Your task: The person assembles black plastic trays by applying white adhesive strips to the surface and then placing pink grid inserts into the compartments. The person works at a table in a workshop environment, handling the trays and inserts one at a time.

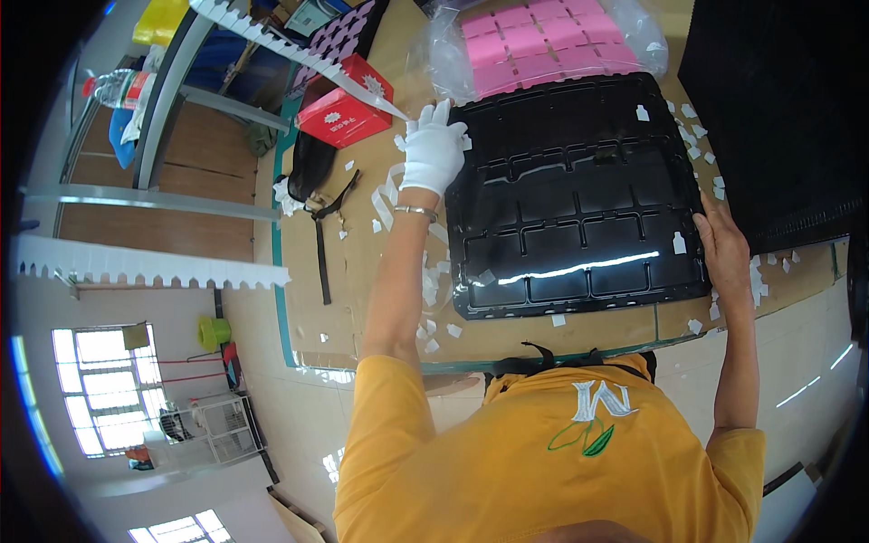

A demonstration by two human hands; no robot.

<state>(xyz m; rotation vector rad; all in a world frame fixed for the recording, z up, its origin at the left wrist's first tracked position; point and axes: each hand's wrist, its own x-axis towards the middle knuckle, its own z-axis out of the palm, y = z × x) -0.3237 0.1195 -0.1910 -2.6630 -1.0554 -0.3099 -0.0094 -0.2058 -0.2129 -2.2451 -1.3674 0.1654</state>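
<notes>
A black plastic tray [570, 195] with moulded ridges lies in front of me on the cardboard-covered table. My left hand [434, 152], in a white glove, is at its upper left corner, fingers stretched out and slightly apart. Just beyond those fingers ends a long white paper strip [339, 80] with a notched edge. Bare, my right hand [724, 249] grips the tray's right edge, thumb on top; its other fingers are partly hidden. Small white bottle-shaped pieces lie on the tray, one label [643, 113] near the top and another label [679, 242] lower right.
A red box [348, 104] stands left of the gloved hand. Pink sheets [543, 41] in clear plastic lie behind the tray, and a large black panel [769, 118] is at the right. White scraps [430, 335] litter the table. A metal frame [172, 100] rises at the left.
</notes>
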